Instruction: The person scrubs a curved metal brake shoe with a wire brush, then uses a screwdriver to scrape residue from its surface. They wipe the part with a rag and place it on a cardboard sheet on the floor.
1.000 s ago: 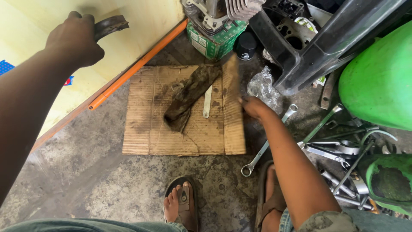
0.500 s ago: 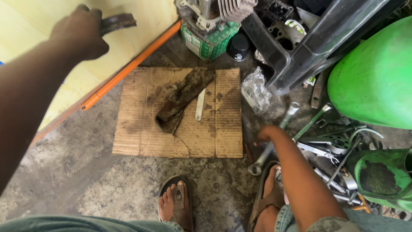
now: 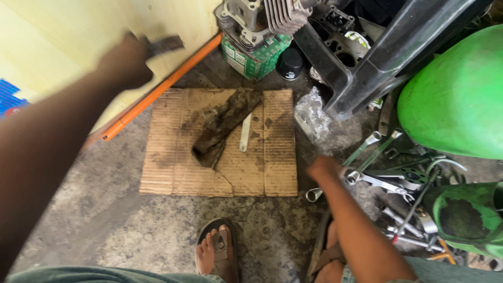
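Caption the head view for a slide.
Left hand grips a dark curved part; right hand reaches a spanner beside cardboard.

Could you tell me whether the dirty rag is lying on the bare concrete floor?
No, the dirty rag lies on the cardboard sheet, beside a flat metal strip.

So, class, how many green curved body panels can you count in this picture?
2: a large green panel at the right edge, and a smaller, dirt-caked panel below it at lower right. More may lie out of view.
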